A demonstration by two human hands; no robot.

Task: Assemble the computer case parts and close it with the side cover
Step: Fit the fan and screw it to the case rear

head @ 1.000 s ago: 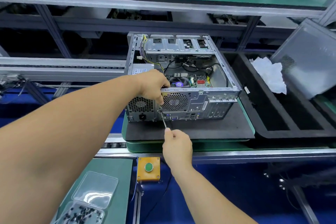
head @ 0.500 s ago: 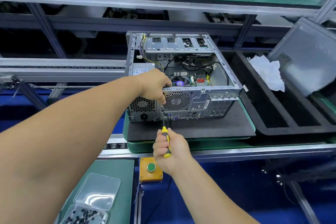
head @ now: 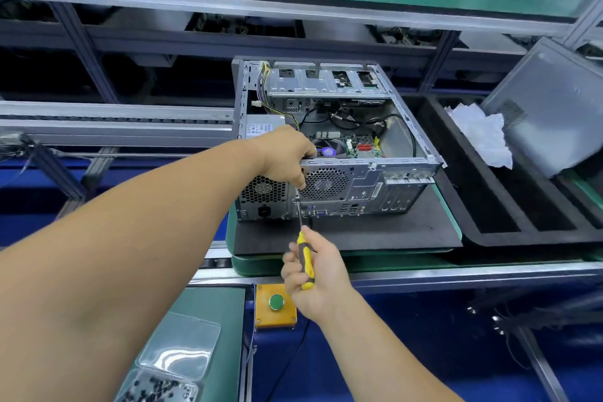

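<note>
Screwing the computer case (head: pixel 342 186)

Right hand (head: pixel 318 277) grips screwdriver (head: pixel 305 263); left hand (head: pixel 287 157) fingers pinch near its tip. A slip might poke them.

Open grey computer case (head: pixel 329 147) on its side on black mat; side cover (head: pixel 551 108) leaning far right.

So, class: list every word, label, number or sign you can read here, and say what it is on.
None can be read.
White label on the power supply: print too blurred.
Sticker on the case's rear: too small.
Port markings: illegible.
</note>
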